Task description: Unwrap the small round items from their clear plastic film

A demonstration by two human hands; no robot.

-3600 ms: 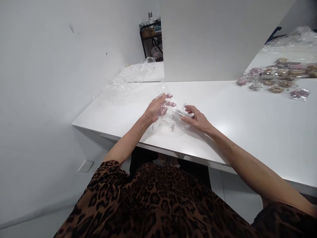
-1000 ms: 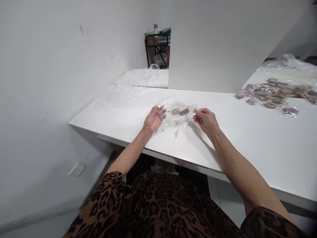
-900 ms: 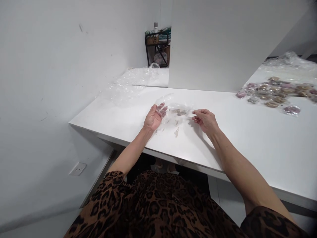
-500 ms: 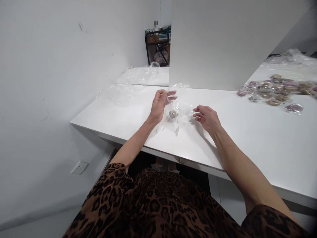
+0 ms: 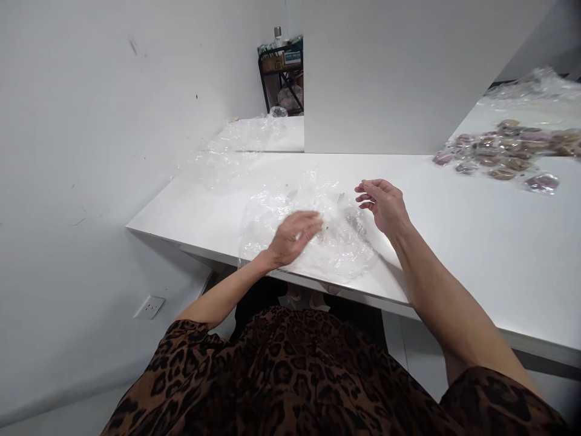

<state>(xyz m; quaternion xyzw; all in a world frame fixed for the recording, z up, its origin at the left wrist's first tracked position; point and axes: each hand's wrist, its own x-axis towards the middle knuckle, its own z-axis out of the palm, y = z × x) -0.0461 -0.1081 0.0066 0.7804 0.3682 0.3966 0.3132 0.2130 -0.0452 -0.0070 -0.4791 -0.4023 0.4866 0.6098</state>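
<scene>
A crumpled sheet of clear plastic film [image 5: 340, 257] lies spread over the white table [image 5: 454, 242] in front of me, part of it reaching the front edge. My left hand [image 5: 293, 238] is over the film, palm down, slightly blurred, with fingers stretched out. Whether it presses on the film I cannot tell. At the film's right side, my right hand [image 5: 385, 204] is raised a little, its fingers loosely bent and apart, with nothing visible in them. Greyish patches show through the film near both hands; what they are is unclear.
More clear film [image 5: 222, 160] lies at the back left by the wall. Several film-wrapped brownish and pink pieces [image 5: 503, 158] are grouped at the far right. An upright white panel [image 5: 376, 79] stands behind the table, and a black shelf [image 5: 281, 66] is beyond it.
My left hand has come down toward the front edge, and the film now lies spread wider. My right hand has shifted slightly up. The small round thing under the film no longer shows clearly.
</scene>
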